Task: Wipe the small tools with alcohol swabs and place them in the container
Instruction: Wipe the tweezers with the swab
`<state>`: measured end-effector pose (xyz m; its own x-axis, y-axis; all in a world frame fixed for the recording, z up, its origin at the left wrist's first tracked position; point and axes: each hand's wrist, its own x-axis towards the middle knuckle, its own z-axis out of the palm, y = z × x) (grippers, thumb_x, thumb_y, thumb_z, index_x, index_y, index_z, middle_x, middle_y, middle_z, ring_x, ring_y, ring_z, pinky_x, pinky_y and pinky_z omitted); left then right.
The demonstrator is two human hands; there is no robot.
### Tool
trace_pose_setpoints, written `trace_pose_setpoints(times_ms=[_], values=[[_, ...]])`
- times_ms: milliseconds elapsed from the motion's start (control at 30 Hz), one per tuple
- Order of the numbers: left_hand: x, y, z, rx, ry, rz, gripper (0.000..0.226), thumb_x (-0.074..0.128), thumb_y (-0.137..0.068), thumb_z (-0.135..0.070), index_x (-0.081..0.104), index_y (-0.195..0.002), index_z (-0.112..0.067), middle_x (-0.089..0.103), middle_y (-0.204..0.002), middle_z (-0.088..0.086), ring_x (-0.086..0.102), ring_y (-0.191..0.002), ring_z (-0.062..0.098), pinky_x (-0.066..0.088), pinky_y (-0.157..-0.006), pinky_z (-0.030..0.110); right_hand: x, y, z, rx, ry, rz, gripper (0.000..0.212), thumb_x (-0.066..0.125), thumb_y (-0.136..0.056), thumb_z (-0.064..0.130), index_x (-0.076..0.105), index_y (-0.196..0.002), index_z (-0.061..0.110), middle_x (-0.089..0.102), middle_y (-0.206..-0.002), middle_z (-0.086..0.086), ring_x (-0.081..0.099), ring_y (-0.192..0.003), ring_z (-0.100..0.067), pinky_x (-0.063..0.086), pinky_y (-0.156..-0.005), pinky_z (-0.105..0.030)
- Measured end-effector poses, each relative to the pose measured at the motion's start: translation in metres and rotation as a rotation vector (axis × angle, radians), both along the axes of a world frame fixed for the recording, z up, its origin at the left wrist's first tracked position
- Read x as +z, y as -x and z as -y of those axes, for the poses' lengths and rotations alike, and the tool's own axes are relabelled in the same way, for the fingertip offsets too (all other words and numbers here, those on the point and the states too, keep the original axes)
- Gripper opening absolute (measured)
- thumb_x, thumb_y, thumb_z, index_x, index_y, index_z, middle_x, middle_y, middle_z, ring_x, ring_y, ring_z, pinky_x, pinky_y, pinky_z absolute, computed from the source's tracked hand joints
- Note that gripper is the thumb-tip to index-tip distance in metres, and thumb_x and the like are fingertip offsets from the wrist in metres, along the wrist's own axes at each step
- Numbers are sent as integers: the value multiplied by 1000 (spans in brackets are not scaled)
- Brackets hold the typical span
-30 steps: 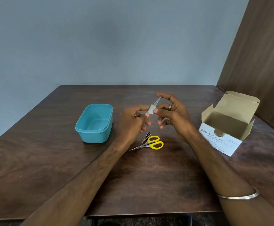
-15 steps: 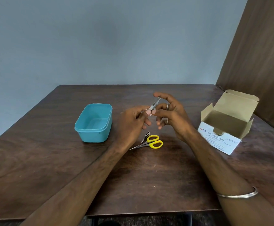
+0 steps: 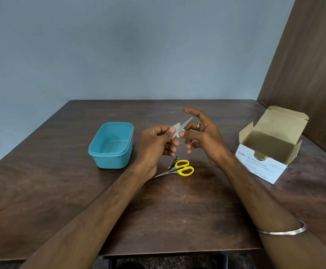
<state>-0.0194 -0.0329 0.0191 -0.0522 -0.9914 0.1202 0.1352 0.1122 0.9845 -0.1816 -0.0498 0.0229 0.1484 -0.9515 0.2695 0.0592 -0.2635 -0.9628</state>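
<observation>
Grey-blue wall behind, brown wood panel at right; a dark wooden table [image 3: 61, 191] fills the lower view. Both forearms reach in over it and meet above the middle. The left hand [image 3: 154, 146] has its fingers curled, thumb and forefinger pinching the near end of a thin metal nail file [image 3: 184, 125], which points up and away to the right, its tip free in the air. A small white swab [image 3: 176, 131] is wrapped round the file's lower part, just above the left thumb. The right hand [image 3: 205, 138] pinches that swab against the file with the thumb and a fingertip; its index finger is stretched up and outward, the other fingers loosely bent, and a ring shows on one finger. A thin metal bangle [image 3: 282, 231] sits on the right wrist. Below the hands, on the table, lie yellow-handled scissors [image 3: 177, 170], blades pointing left, and just beside their handles a small dark metal tool [image 3: 173, 161], too small to identify. Left of the hands stands a teal plastic container [image 3: 110, 145], open, with nothing visible inside, apart from the scissors. To the right, well apart from the hands, an opened cardboard box of alcohol swabs [image 3: 269, 150] stands with its flaps raised; what is inside cannot be made out.
</observation>
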Motion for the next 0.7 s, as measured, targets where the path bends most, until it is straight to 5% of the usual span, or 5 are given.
trace_pose_setpoints(times_ms=[200,533,700], values=[[-1,-2,1,-49,-49,-35,15,62,-96,-17,70,-94,-5,65,-63,5,57,-52,14,51,-49,27,-3,-1,2,2,-3,19,73,81,-77,4,49,-140,24,60,-79,-9,58,-56,-19,54,-52,-36],[2,-2,1,-53,-93,-135,15,63,-93,-9,67,-107,-5,66,-65,8,59,-54,17,53,-52,29,-3,2,2,51,47,-9,66,77,-78,-4,56,-136,21,60,-82,-11,56,-57,-20,53,-51,-34],[5,-4,1,-115,-145,-215,25,65,-91,-7,62,-116,-6,64,-64,8,57,-52,16,51,-50,29,-1,4,2,108,-12,55,67,79,-74,6,58,-135,21,56,-92,-18,57,-58,-20,55,-53,-34]])
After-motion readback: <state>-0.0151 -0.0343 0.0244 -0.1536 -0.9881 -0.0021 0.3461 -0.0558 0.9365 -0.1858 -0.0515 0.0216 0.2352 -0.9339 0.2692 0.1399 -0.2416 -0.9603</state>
